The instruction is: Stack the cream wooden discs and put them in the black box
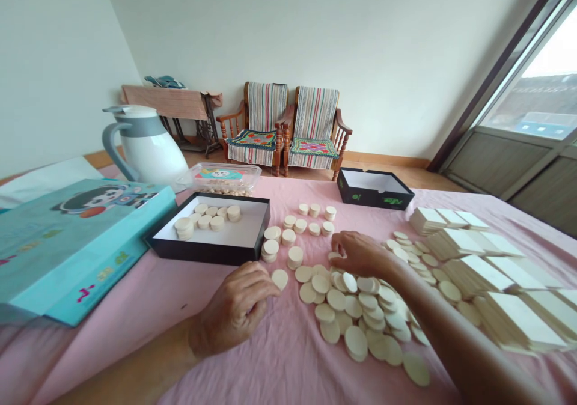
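My left hand rests on the pink tablecloth with its fingers curled and pressed together, its fingertips next to a single cream disc. My right hand lies palm down on a heap of loose cream discs, fingers curled over a disc at its far edge. Short stacks of discs stand between the hands and a black box with a white inside, which holds more small stacks.
White rectangular blocks lie in rows at the right. A second black box stands at the back, a teal picture box at the left, a white jug and a clear container behind. Two wooden chairs stand by the wall.
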`<state>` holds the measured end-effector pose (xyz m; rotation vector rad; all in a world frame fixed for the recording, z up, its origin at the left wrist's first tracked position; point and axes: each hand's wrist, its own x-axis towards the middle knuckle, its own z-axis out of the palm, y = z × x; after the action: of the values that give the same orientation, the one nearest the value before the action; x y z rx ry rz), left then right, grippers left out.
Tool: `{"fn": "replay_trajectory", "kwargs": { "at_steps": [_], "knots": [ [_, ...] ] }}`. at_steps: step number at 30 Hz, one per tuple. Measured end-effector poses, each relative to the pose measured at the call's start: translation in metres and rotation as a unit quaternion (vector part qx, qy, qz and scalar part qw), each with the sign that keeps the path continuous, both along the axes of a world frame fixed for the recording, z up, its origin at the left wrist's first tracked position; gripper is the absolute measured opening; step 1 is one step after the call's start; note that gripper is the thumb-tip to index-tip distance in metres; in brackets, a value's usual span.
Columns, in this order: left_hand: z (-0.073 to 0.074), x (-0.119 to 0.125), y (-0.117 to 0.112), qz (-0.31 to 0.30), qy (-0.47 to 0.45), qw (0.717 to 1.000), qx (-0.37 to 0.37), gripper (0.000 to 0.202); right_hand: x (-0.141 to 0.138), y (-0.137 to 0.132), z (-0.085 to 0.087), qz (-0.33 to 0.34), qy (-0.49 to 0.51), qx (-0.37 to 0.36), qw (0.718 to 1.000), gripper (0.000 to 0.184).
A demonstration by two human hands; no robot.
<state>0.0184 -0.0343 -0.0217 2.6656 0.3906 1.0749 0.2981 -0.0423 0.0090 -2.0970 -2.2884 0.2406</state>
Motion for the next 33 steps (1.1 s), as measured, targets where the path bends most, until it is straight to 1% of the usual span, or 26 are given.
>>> {"fn": "replay_trajectory", "kwargs": {
  "at_steps": [3,5,7,9,13,16,18,21,24,28,33],
  "knots": [
    [0.001,0.0,0.0,0.005,0.0,1.0,0.002,0.025,-0.007,0.001,-0.006,0.002,-0.017,0.016,1.0,0.017],
    [0.002,0.0,-0.001,0.007,0.0,1.0,0.002,0.026,-0.007,0.003,-0.01,0.033,0.018,0.028,0.999,0.019],
    [0.003,0.0,-0.001,0.008,0.0,1.0,0.001,0.025,-0.006,0.006,-0.012,0.073,0.067,0.041,0.994,0.029],
    [0.003,0.0,-0.001,0.008,0.0,1.0,0.0,0.025,-0.004,0.006,-0.013,0.087,0.097,0.054,0.99,0.036],
    [0.003,0.0,-0.001,0.004,0.0,1.0,0.0,0.025,-0.001,0.005,-0.016,0.066,0.094,0.049,0.992,0.025],
    [0.003,0.0,-0.001,0.003,-0.003,1.0,-0.001,0.025,-0.001,0.007,-0.018,0.066,0.103,0.05,0.991,0.021],
    [0.003,-0.001,-0.001,0.003,-0.005,1.0,-0.003,0.025,-0.001,0.011,-0.016,0.069,0.116,0.076,0.988,0.019],
    [0.003,-0.001,-0.001,0.004,-0.006,1.0,-0.005,0.025,-0.002,0.023,-0.01,0.072,0.133,0.136,0.979,0.019],
    [0.002,-0.002,-0.002,0.002,-0.006,1.0,-0.004,0.026,-0.002,0.041,-0.007,0.08,0.132,0.173,0.973,0.028],
    [0.003,-0.002,-0.001,0.004,-0.009,1.0,-0.004,0.024,0.0,0.06,-0.013,0.099,0.107,0.168,0.975,0.038],
    [0.003,-0.003,-0.001,0.005,-0.01,1.0,-0.004,0.024,-0.003,0.066,-0.016,0.1,0.084,0.141,0.981,0.043]
  ]
}}
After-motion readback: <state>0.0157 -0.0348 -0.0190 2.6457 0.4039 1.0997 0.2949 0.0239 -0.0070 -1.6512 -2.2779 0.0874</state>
